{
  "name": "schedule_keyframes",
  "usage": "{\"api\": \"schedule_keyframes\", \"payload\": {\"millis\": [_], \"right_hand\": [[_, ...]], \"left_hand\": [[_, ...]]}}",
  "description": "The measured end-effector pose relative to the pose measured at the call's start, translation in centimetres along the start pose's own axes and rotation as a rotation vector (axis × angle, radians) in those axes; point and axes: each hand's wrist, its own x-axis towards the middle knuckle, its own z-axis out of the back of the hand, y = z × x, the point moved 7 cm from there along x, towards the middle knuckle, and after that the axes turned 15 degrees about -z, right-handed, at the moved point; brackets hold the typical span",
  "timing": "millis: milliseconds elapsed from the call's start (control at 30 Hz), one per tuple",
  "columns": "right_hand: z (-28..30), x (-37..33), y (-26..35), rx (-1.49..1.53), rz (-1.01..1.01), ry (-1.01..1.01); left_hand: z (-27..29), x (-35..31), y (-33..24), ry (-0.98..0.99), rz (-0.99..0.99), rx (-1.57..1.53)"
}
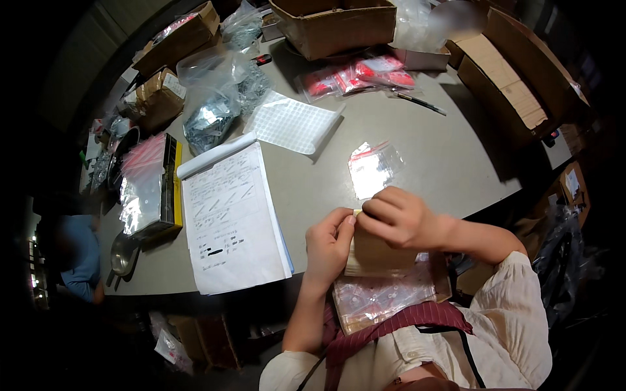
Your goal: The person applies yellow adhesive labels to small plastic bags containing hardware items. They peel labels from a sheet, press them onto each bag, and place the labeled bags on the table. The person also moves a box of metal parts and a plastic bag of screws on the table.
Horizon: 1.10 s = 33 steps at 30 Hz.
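Note:
My left hand (330,246) and my right hand (396,218) meet at the near edge of the table. Both are closed, thumbs and fingers pinching the top edge of a flat tan paper stack (378,255) with a layered lower edge. A pale yellowish bit shows between the fingertips, too small to name. Under the stack, on my lap, an open cardboard box (445,281) holds clear plastic bags (385,298) with small pieces inside. Just beyond my hands a shiny clear zip bag (373,171) with a red strip lies flat on the table.
Left of my hands lies a written notepad (228,228), beside a box of zip bags (147,189) and a metal scoop (122,254). Farther back are a sticker sheet (293,120), bags of metal parts (212,117), red packets (365,75), a pen (420,103) and cardboard boxes (332,29).

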Motion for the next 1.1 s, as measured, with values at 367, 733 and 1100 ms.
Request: {"api": "schedule_keyframes", "payload": {"millis": [367,733,1100], "right_hand": [[-1.3,3.4,-15.8,0.027,-0.619,0.491],[-0.4,4.9,-13.1,0.248,-0.526,0.502],[0.3,2.2,-16.0,-0.137,-0.843,0.364]], "left_hand": [[0.0,0.2,-0.9,-0.045,-0.030,0.165],[0.4,-0.1,-1.2,-0.109,-0.054,0.135],[1.4,-0.7,-1.4,-0.215,-0.028,0.119]]}}
